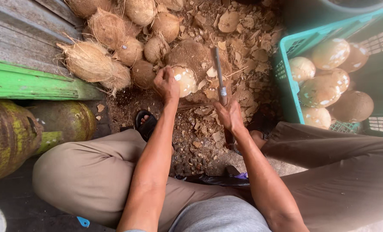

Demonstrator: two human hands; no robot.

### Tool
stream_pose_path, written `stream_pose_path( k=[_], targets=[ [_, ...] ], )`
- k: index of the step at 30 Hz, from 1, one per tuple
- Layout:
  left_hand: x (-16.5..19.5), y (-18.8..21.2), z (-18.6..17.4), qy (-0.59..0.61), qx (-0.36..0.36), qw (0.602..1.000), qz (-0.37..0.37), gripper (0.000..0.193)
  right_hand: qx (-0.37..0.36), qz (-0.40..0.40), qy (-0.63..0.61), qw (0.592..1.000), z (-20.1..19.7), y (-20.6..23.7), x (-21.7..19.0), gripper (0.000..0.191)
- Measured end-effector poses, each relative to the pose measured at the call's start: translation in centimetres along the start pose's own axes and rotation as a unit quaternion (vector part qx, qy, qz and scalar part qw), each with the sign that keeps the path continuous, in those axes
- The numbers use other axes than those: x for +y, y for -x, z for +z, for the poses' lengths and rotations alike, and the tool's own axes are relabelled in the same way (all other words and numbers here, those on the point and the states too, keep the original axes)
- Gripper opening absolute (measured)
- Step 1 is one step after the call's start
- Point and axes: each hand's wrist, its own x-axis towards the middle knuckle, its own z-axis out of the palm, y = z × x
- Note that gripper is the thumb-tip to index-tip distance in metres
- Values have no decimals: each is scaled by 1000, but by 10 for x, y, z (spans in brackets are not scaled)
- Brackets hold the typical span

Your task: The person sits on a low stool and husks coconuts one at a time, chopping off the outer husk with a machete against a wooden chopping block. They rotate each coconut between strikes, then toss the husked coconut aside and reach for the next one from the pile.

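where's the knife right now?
Head view, centre: the knife is in the right hand, blade up, right of the coconut under the left hand.

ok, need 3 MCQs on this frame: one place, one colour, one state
1. Where do the peeled coconuts lie?
A. in the crate
B. on the wooden boards
C. on the person's lap

2. What colour is the crate?
A. red
B. teal green
C. white

3. What does the right hand do?
A. rests open on a knee
B. grips the blade tool
C. holds a sandal

Answers:
1 A, pale peeled ones sit inside the crate.
2 B, its wall is teal green.
3 B, fingers close round the tool's handle, while the left hand steadies a half-peeled coconut.
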Motion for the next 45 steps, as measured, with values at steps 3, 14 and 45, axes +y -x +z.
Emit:
stream_pose_path(
  k=[3,14,45],
  targets=[
    [-2,17,1,18,29,999,33,38,26,-93,26,995,11,3,-6,37],
    [-13,38,11,-117,66,979,152,45,42,-188,40,980,34,11,-7,40],
    [-3,10,-3,-33,-51,978,200,28,6,-39,-58,998,26,10,-21,40]
  ],
)
